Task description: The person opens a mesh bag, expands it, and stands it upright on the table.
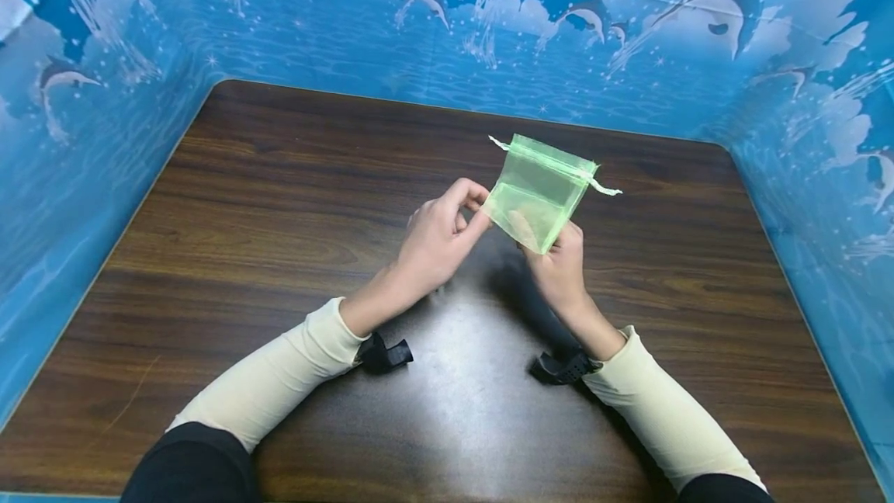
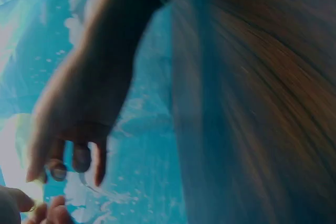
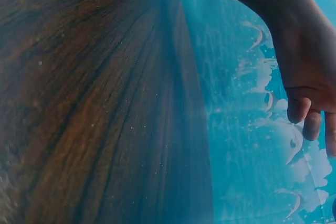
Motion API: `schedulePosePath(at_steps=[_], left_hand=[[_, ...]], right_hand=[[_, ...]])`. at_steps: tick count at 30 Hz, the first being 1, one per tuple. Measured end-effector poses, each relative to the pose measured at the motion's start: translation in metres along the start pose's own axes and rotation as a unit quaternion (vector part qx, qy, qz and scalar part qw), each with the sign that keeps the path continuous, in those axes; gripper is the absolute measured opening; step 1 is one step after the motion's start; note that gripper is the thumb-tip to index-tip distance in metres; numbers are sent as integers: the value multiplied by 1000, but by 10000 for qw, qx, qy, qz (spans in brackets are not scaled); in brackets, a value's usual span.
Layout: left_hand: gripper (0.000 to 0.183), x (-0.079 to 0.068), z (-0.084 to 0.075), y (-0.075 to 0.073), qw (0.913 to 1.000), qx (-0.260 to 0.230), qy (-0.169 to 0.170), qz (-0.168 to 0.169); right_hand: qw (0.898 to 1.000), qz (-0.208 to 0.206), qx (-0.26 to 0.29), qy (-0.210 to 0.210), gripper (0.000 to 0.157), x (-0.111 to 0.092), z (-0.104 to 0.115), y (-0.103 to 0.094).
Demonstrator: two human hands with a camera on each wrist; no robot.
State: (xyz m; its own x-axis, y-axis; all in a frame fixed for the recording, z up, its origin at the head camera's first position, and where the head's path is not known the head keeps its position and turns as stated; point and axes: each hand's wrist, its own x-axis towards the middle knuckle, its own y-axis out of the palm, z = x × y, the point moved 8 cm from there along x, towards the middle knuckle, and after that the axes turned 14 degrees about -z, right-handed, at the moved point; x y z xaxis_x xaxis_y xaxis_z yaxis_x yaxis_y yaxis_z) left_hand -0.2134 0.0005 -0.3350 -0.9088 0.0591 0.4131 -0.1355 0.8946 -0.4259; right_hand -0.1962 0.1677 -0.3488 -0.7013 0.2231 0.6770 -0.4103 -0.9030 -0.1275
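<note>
A small sheer green drawstring pouch is held up over the middle of the table, its white cords sticking out at both sides of the far end. My left hand pinches the pouch's near left corner between thumb and forefinger. At the near right corner, my right hand grips the pouch, the thumb showing faintly through the mesh. The left wrist view has the left hand from below with its other fingers loosely bent. In the right wrist view, the right hand is partly cut off, and its grip is out of frame.
The dark wood-grain table lies beneath both arms. A blue cloth printed with dolphins rises along its far edge and both sides. Black straps with devices sit on the wrists, near the cream sleeves.
</note>
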Motion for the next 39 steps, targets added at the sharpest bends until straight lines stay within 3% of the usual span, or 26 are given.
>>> schedulePosePath(at_steps=[7, 10, 16, 23, 28, 33, 36, 39], left_hand=[[4, -2, -7, -10, 9868, 922, 968, -916], [10, -1, -4, -12, 9865, 1021, 856, -948], [20, 2, 5, -10, 9904, 1139, 421, -660], [23, 2, 3, -11, 9835, 1382, 688, -942], [19, -3, -8, -12, 9729, 1408, 1263, -1330], [14, -13, -25, -12, 9498, 1483, 2148, -1726], [13, -19, -33, -10, 9413, 1434, 2506, -1748], [15, -20, -34, -9, 9432, 1349, 2491, -1736]], right_hand=[[9985, 171, 27, 518, 20, 4, 4, -1], [9996, 89, 9, 276, 20, 5, 9, -3], [9962, 239, -324, -773, 31, -3, 23, 1], [9953, 62, -429, -870, 6, -4, 19, 1], [9964, 160, -717, -424, 8, -3, 7, 1], [9947, 540, -840, 235, 20, 0, 1, 2], [9946, 464, -910, 187, 20, 4, 2, -1], [9957, 221, -882, -171, 26, 7, 5, -5]])
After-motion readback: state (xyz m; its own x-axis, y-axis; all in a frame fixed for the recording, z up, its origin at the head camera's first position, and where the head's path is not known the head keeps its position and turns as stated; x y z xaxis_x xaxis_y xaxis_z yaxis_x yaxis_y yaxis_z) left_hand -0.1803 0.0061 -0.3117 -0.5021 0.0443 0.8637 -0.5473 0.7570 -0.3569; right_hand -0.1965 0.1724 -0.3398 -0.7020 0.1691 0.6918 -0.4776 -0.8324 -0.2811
